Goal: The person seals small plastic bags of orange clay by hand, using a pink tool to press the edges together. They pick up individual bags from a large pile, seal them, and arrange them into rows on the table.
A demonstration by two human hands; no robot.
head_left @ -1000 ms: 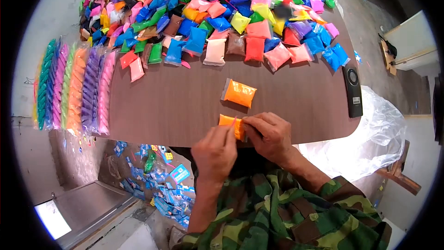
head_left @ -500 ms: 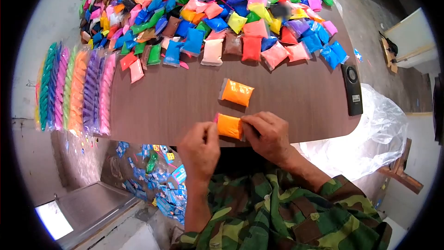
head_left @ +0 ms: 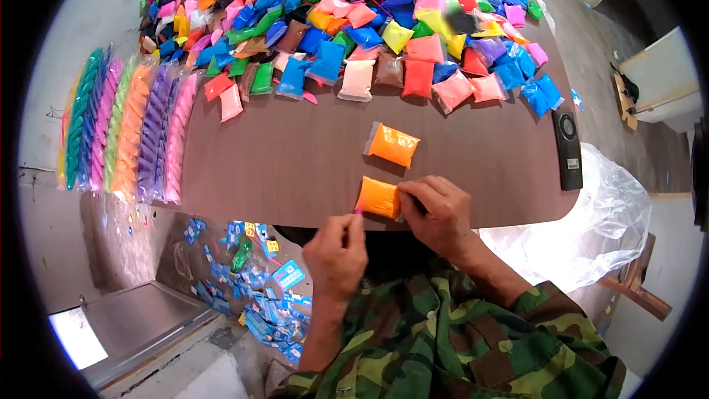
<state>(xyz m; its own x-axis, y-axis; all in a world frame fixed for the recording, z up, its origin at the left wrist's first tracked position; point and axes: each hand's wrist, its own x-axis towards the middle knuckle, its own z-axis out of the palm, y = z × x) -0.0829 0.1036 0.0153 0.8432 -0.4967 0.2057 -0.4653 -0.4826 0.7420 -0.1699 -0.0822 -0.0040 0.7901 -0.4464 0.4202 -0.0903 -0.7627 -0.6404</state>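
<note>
My right hand [head_left: 441,214] grips the right end of an orange packet [head_left: 377,197] at the near edge of the brown table [head_left: 295,162]. My left hand [head_left: 337,253] hangs just off the table edge, below and left of the packet. Its fingers pinch a thin pink piece [head_left: 359,211] whose tip touches the packet's lower left corner. A second orange packet [head_left: 392,145] lies flat on the table a little farther away, touching neither hand.
A big pile of coloured packets [head_left: 354,22] covers the far half of the table. Strips of packets [head_left: 125,133] lie along the left edge. A black flat device [head_left: 568,149] lies at the right. A clear plastic bag [head_left: 613,214] hangs lower right, and blue packages [head_left: 258,288] litter the floor.
My left hand has slid from on top of the orange packet down and left, off the table edge. My right hand keeps hold of the packet, which now shows fully.
</note>
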